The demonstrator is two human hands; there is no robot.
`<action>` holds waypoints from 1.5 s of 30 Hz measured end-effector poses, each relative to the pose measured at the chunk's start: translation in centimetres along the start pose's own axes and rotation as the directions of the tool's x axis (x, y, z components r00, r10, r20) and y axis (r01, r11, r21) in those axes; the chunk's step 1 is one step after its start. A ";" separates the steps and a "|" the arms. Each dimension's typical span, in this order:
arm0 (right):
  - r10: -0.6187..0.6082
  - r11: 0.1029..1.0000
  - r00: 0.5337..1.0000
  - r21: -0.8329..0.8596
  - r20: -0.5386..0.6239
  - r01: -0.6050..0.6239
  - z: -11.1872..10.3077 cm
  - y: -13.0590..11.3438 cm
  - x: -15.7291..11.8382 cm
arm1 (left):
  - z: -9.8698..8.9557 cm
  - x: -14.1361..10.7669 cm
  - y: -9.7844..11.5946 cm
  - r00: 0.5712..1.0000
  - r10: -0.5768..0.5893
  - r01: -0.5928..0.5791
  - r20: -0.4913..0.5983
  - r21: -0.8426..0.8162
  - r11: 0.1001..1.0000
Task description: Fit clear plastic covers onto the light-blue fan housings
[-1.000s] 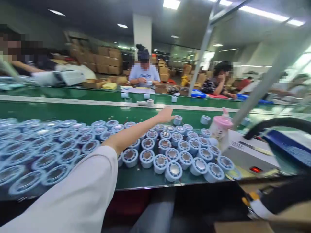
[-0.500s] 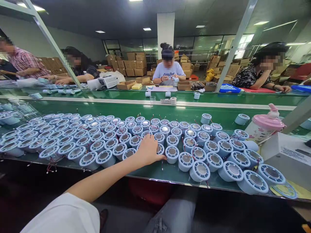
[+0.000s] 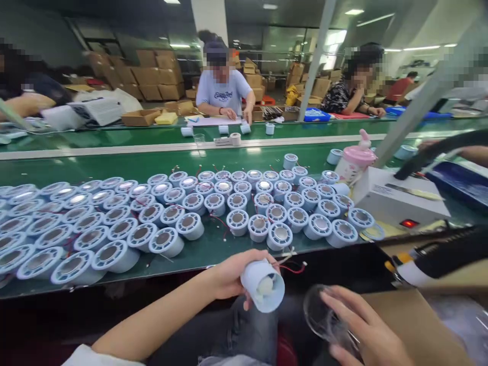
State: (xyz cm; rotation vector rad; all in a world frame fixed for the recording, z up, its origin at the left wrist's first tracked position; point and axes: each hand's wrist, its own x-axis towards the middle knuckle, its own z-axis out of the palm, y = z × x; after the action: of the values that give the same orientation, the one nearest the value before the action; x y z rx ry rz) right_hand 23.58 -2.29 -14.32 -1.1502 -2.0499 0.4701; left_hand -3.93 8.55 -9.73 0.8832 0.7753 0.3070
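My left hand grips a light-blue cylindrical housing over my lap, tilted so its open end faces me. A pale lump shows inside it, and thin wires with a small connector trail from its far side. Lower right, my right hand has its fingers closed round a clear plastic cup-like piece, blurred, with a round rim. Several like housings stand in rows on the green table, grey discs facing up, just beyond both hands.
A grey box with a lit red switch stands at the right, beside a pink-lidded cup. A cardboard box is at lower right. Across the table a co-worker handles a housing. A slanted metal post rises at right.
My left hand has drawn back from the rows, now with a housing in it. My right hand has come into view with the clear piece. The view has turned right.
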 end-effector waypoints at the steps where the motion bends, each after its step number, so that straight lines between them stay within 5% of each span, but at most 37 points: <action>1: -0.033 0.993 0.999 -0.114 -0.013 0.032 0.6 -0.6 0.7 | 0.7 1.0 -0.1 0.998 -0.045 0.041 0.049 0.082 0.996; 3: -0.030 0.952 0.998 -0.305 -0.058 0.011 1.6 -1.5 2.2 | 1.9 2.2 0.0 0.992 -0.052 0.014 0.112 0.315 0.949; 5: 0.042 0.927 0.997 -0.370 -0.060 -0.062 2.2 -1.8 3.2 | 2.7 2.6 0.4 0.989 0.071 -0.133 0.129 0.578 0.805; 8: 0.223 0.944 0.975 -0.253 0.015 -0.212 2.2 -1.9 3.2 | 3.4 2.5 0.4 0.934 0.315 -0.314 0.169 0.808 0.499; 10: 0.357 0.932 0.931 -0.098 0.081 -0.349 1.8 -2.1 2.7 | 3.6 2.7 0.0 0.895 0.398 -0.374 0.201 0.825 0.424; 13: 0.482 0.866 0.869 0.091 0.115 -0.492 1.0 -2.4 2.4 | 3.7 3.3 -1.1 0.852 0.478 -0.442 0.215 0.785 0.435; 21: 0.604 0.730 0.796 0.370 0.044 -0.575 0.5 -2.4 2.3 | 2.9 5.6 -3.2 0.799 0.527 -0.545 0.288 0.716 0.435; 25: 0.691 0.556 0.720 0.586 0.069 -0.590 0.3 -1.4 2.1 | 2.8 6.0 -3.3 0.826 0.446 -0.548 0.345 0.675 0.493; 29: 0.719 0.379 0.682 0.745 0.137 -0.549 -0.2 -0.6 1.7 | 3.5 5.5 -3.0 0.880 0.347 -0.473 0.323 0.549 0.689; 31: 0.647 0.439 0.748 0.729 0.149 -0.525 -0.5 -0.6 1.3 | 3.8 5.3 -3.1 0.918 0.304 -0.389 0.254 0.439 0.810; 34: 0.482 0.753 0.873 0.471 0.080 -0.459 -0.5 -1.0 0.5 | 3.9 5.2 -3.4 0.948 0.256 -0.300 0.188 0.269 0.915; 36: 0.405 0.874 0.914 0.281 0.029 -0.396 -0.4 -1.3 0.0 | 3.8 5.0 -3.4 0.954 0.231 -0.273 0.192 0.234 0.933; 39: 0.386 0.890 0.922 0.255 0.022 -0.378 -0.4 -1.7 -0.6 | 3.7 4.6 -3.0 0.938 0.245 -0.315 0.244 0.312 0.896; 45: 0.492 0.748 0.859 0.435 0.142 -0.500 -0.8 -2.1 -0.7 | 4.0 3.6 -2.1 0.878 0.344 -0.463 0.332 0.411 0.786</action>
State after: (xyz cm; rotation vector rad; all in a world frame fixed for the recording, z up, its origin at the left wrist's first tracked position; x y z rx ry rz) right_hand 23.17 -4.00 -12.80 -1.3781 -1.4906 1.1661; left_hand 1.28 6.89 -11.57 1.5429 0.4239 0.3858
